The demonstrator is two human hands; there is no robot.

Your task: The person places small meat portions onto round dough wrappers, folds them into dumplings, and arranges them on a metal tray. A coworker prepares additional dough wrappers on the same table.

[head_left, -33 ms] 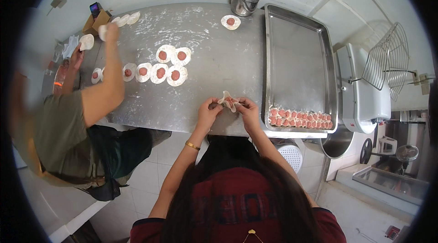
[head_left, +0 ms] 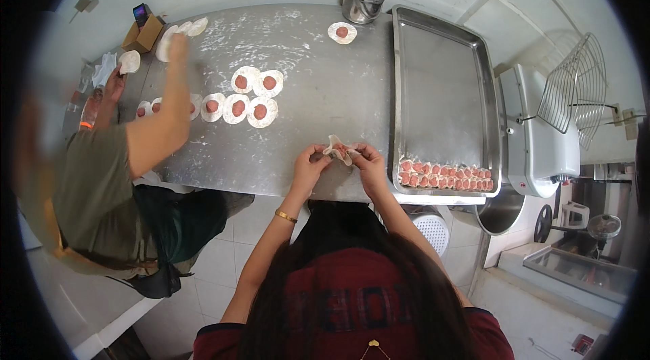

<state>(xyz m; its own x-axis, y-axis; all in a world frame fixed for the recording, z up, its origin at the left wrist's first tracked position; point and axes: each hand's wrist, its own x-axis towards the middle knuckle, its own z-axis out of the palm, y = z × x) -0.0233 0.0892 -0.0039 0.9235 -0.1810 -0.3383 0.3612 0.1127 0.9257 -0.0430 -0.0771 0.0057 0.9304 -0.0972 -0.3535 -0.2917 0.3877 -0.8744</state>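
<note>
Between my two hands, above the front part of the steel table [head_left: 305, 55], is a dumpling wrapper [head_left: 336, 140] with pink meat filling, its ruffled edge standing up. My left hand [head_left: 311, 162] pinches its left side, and my right hand [head_left: 368, 162] pinches its right side. Fingertips partly cover the filling. Left of my hands, several flat wrappers topped with filling [head_left: 261, 111] lie in a row, with two more just behind. Another filled wrapper [head_left: 342, 32] lies alone at the back. To my right, a deep metal tray [head_left: 443, 89] holds rows of shaped dumplings [head_left: 447, 177] along its near end.
A co-worker [head_left: 101, 177] stands at the left, one hand [head_left: 115, 86] holding a wrapper, the other arm reaching over plain wrappers. A steel pot [head_left: 364, 5] with a black object stands at the back. Right of the tray are a white machine [head_left: 542, 130] and wire guard [head_left: 575, 89].
The co-worker's reaching arm has shifted slightly right, uncovering a filled wrapper at the row's left and partly covering another. My hands stay in place; the wrapper's edge has changed shape slightly.
</note>
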